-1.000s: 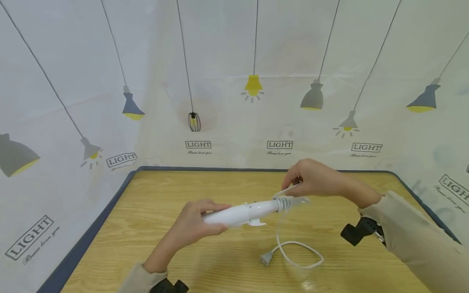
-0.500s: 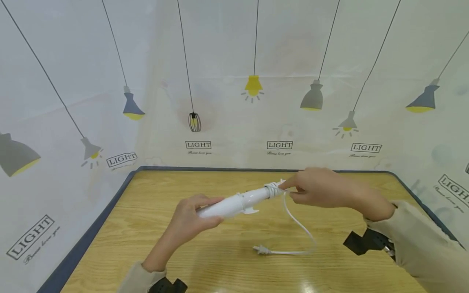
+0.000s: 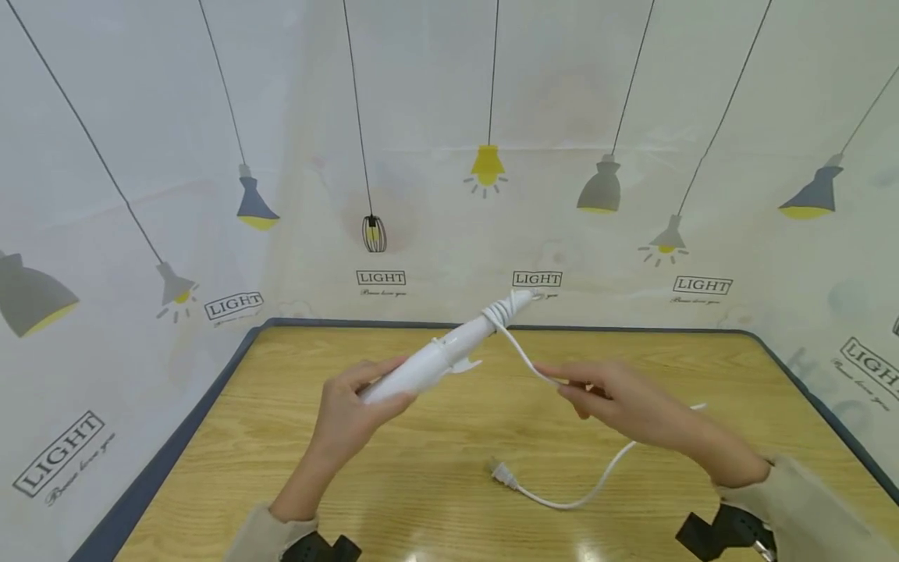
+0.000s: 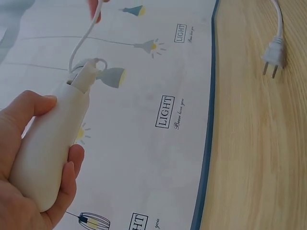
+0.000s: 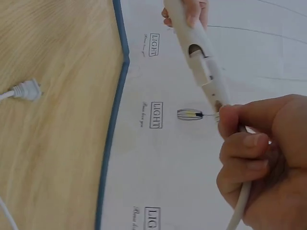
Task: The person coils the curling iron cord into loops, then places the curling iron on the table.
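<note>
In the head view my left hand (image 3: 354, 406) grips the thick end of a white corded wand-shaped appliance (image 3: 414, 371), thumb on one side and fingers on the other. It is held tilted above the table, its thin end pointing up and right. A small lever (image 3: 465, 365) juts from its middle. Several turns of white cord (image 3: 500, 311) wrap the thin end. My right hand (image 3: 618, 398) pinches the cord a short way from these turns, its fingers curled around it in the right wrist view. The cord's two-pin plug (image 3: 503, 474) hangs low over the table, or lies on it.
A wood-grain table (image 3: 281, 453) with a dark blue edge (image 3: 414, 323) lies beneath the hands. Behind and beside it hangs a pale sheet (image 3: 435, 94) printed with lamps and lettering. Black wrist cameras (image 3: 726, 531) sit at both cuffs.
The appliance's thin end has swung up and away. My right hand has moved from beside the wrapped turns down and right with the cord, and the plug end has shifted over the table.
</note>
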Demonstrator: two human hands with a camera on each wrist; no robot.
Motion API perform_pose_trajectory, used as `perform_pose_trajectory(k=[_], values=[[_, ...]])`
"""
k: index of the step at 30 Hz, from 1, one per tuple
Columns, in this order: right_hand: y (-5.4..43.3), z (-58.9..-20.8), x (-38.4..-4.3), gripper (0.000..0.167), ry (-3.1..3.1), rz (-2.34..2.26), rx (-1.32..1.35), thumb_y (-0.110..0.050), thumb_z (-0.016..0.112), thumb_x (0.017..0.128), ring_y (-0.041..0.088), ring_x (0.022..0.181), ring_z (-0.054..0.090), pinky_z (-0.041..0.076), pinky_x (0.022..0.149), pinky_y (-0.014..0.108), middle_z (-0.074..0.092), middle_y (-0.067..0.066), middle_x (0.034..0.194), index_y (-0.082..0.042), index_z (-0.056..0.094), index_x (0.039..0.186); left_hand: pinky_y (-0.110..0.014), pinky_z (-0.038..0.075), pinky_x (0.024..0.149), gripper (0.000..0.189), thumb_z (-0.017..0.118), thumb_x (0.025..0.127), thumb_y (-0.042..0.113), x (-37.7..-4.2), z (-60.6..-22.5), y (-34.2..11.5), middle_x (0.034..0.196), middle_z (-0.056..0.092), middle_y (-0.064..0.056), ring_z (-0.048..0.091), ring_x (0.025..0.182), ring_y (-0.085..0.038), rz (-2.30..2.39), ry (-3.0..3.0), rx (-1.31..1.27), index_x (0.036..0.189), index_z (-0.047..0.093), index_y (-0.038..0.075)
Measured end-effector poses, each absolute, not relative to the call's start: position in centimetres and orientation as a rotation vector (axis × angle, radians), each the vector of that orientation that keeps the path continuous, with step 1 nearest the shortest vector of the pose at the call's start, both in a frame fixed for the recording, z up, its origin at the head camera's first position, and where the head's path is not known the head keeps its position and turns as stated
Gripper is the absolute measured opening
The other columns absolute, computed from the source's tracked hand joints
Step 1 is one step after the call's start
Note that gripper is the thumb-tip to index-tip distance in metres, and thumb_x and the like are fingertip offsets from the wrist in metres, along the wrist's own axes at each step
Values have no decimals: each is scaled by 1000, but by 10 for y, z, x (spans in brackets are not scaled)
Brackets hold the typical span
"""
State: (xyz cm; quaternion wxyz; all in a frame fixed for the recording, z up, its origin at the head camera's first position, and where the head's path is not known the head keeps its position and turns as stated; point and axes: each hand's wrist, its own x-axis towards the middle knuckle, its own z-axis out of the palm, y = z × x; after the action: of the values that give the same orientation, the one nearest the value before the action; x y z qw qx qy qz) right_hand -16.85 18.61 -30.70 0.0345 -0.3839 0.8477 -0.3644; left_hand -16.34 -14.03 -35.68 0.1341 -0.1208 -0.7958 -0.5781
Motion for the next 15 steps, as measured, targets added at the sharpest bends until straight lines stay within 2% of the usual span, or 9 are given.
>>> perform_pose_trajectory(k=[4, 7, 11, 15], values=[[192, -332, -178, 39, 2415, -1492, -1269, 3, 46, 93, 11, 41, 35, 34, 35, 20, 52, 2, 64, -5, 51, 131, -31, 51, 58, 42, 78, 70, 2, -163, -350, -136, 103, 64, -11, 58, 81, -21, -1791, -2253, -355, 110, 68, 7], [197, -349, -187, 46, 2207, -1698, -1286, 9, 41, 93, 17, 37, 28, 27, 31, 24, 53, 10, 68, -12, 51, 132, -32, 52, 57, 41, 79, 69, 3, -160, -345, -133, 102, 65, -10, 59, 78, -21, -1850, -2218, -415, 109, 68, 7], [203, -363, -200, 47, 2099, -1799, -1170, 6, 42, 94, 21, 42, 26, 24, 36, 31, 56, 5, 73, -24, 57, 126, -36, 53, 59, 41, 78, 70, 4, -157, -342, -129, 102, 65, -9, 58, 83, -25, -1872, -2177, -603, 110, 68, 5], [204, -367, -211, 32, 2121, -1791, -980, -2, 48, 94, 20, 46, 28, 26, 43, 31, 58, -3, 73, -22, 69, 108, -37, 52, 60, 42, 78, 70, 4, -154, -340, -127, 101, 65, -8, 56, 84, -27, -1862, -2197, -732, 111, 67, 6]])
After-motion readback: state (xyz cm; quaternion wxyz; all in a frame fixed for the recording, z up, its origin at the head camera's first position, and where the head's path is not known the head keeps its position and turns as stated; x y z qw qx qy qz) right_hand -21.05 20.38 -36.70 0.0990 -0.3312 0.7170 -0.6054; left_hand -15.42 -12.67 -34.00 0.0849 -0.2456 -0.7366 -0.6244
